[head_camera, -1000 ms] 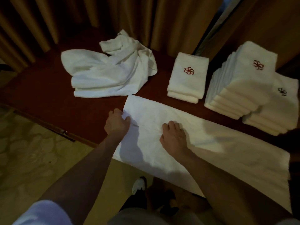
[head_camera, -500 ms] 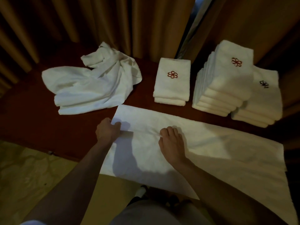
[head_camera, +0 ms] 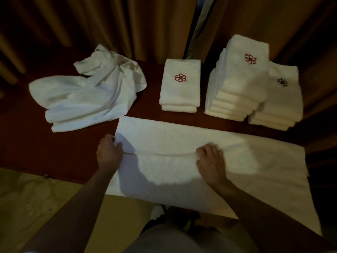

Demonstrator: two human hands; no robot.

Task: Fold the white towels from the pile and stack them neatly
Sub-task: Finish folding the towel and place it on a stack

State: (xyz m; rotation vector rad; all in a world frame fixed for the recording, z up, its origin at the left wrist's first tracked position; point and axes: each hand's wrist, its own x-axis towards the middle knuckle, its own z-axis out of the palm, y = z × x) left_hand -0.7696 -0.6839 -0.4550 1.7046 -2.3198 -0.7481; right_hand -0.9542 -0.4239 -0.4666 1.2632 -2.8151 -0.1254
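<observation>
A long white towel (head_camera: 182, 172) lies spread across the front of the dark red table (head_camera: 54, 143), its near edge hanging over the table's front. My left hand (head_camera: 109, 152) pinches the towel's left edge at its mid-line. My right hand (head_camera: 209, 159) grips a raised ridge of cloth near the towel's middle. A crease runs between the two hands. The crumpled pile of unfolded white towels (head_camera: 87, 95) sits at the back left. A short stack of folded towels (head_camera: 180, 86) with a red flower mark stands behind the spread towel.
Two taller stacks of folded towels stand at the back right: one (head_camera: 238, 79) with a red mark, a lower one (head_camera: 280, 99) with a dark mark. Brown curtains (head_camera: 109, 24) hang close behind the table. Patterned floor (head_camera: 27, 207) lies below the table's front edge.
My right hand slid to the right along the towel and its fingers curled, bunching the cloth into a ridge. My left hand stayed at the left edge. The view shifted left.
</observation>
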